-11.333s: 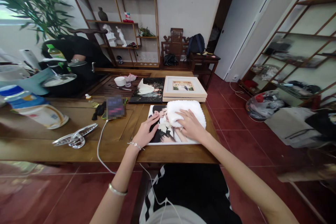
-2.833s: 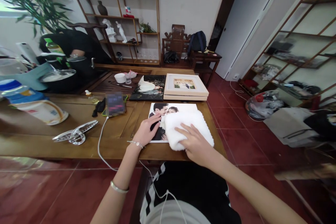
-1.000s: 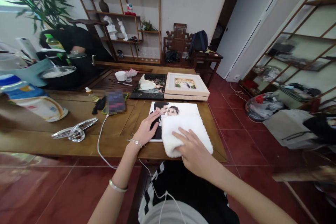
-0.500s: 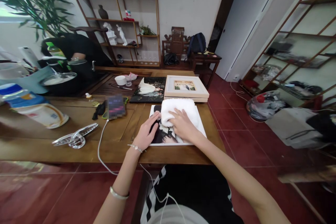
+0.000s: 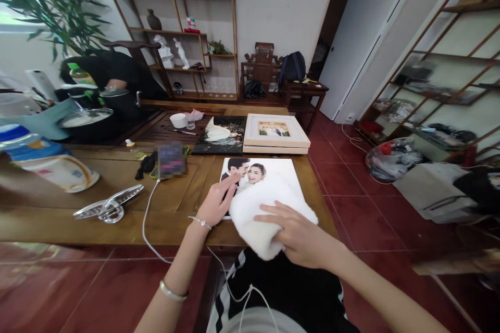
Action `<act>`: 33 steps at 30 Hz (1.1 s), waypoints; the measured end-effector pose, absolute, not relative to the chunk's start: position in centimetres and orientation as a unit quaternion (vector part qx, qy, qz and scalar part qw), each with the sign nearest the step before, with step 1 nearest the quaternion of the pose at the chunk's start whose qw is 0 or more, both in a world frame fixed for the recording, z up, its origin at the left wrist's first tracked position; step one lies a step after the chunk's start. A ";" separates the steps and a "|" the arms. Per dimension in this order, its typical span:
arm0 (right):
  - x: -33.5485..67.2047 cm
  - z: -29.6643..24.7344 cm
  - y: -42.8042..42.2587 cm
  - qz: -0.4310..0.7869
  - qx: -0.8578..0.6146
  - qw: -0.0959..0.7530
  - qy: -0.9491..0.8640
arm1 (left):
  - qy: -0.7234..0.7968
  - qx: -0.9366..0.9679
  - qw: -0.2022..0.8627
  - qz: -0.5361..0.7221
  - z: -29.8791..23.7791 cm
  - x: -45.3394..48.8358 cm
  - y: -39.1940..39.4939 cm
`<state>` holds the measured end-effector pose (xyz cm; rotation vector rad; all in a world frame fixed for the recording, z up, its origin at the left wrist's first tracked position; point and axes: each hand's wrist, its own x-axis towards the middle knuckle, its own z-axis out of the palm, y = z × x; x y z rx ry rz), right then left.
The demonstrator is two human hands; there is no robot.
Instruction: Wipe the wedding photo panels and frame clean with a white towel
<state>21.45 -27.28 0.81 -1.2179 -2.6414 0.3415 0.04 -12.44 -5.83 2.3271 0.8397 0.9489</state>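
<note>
A white fluffy cloth covers the lower part of a photo print that lies flat at the front edge of the wooden table. My right hand grips the cloth, its fingers spread over the top and partly sunk in the folds. Part of the cloth hangs past the table's edge. Flat on the print's left side rests my left hand, fingers stretched out, holding nothing. Two people's portraits show on the uncovered upper part of the print.
Behind the print are a dark photo panel and white picture frames. To the left lie a silver metal clip-like object, a phone-like device on a white cable, and a big bottle. Another person's dark sleeve shows beyond.
My right hand has drawn the cloth down toward me, from the print's upper part to its near edge, uncovering the portraits. My left hand stays almost in place.
</note>
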 end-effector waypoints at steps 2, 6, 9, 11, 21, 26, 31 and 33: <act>23.2 1.7 -27.4 0.113 -0.460 0.160 -0.866 | 0.304 0.863 0.223 0.337 -6.1 0.2 -12.2; 26.2 4.2 -25.4 0.040 -0.580 0.270 -0.768 | 0.305 0.865 0.207 0.342 -6.5 0.3 -12.0; 26.3 5.6 -21.9 -0.066 -0.602 0.324 -0.727 | 0.312 0.864 0.202 0.341 -6.6 0.4 -12.0; 24.9 5.6 -19.2 -0.110 -0.579 0.311 -0.745 | 0.315 0.864 0.200 0.339 -6.5 0.3 -12.1; 17.4 -0.8 -14.2 -0.016 -0.473 0.103 -0.875 | 0.344 0.864 0.177 0.321 -6.0 0.3 -12.2; 21.1 -0.5 -16.1 -0.010 -0.496 0.106 -0.861 | 0.320 0.864 0.199 0.334 -6.2 0.3 -12.1; 26.2 0.3 -19.3 -0.014 -0.554 0.112 -0.825 | 0.323 0.858 0.205 0.343 -6.6 0.3 -12.0; 28.8 1.3 -20.6 -0.016 -0.583 0.120 -0.803 | 0.322 0.857 0.207 0.344 -6.6 0.3 -12.0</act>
